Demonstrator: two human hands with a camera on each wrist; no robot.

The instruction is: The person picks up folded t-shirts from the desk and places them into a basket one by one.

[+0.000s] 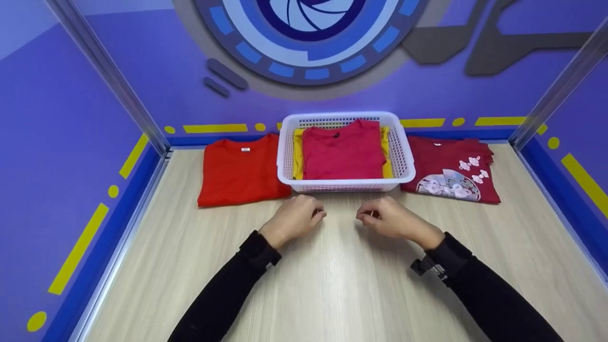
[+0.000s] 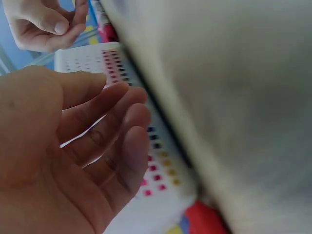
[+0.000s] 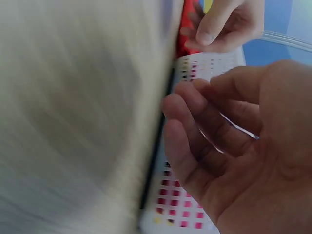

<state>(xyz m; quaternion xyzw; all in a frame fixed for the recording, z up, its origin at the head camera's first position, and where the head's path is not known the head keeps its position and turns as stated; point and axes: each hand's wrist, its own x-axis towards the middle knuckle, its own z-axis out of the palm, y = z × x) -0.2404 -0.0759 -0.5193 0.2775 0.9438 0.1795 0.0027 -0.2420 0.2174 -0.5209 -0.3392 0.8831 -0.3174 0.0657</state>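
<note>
Just in front of a white plastic basket (image 1: 346,184), my left hand (image 1: 295,216) is held over the table with its fingers loosely bent and nothing in them. My right hand (image 1: 390,217) mirrors it on the other side, also holding nothing. Both wrist views show relaxed, curved fingers (image 2: 132,146) with the basket's perforated wall (image 3: 183,200) behind them. Inside the basket lies a folded crimson shirt (image 1: 342,154) on top of folded yellow cloth (image 1: 298,156), most of which is hidden.
Left of the basket lies a folded orange-red shirt (image 1: 242,173), close against its side. To the right is a folded dark red shirt (image 1: 451,166) with a floral fan print. Blue-purple panels (image 1: 156,57) wall in the wooden table (image 1: 332,289) at the back and sides.
</note>
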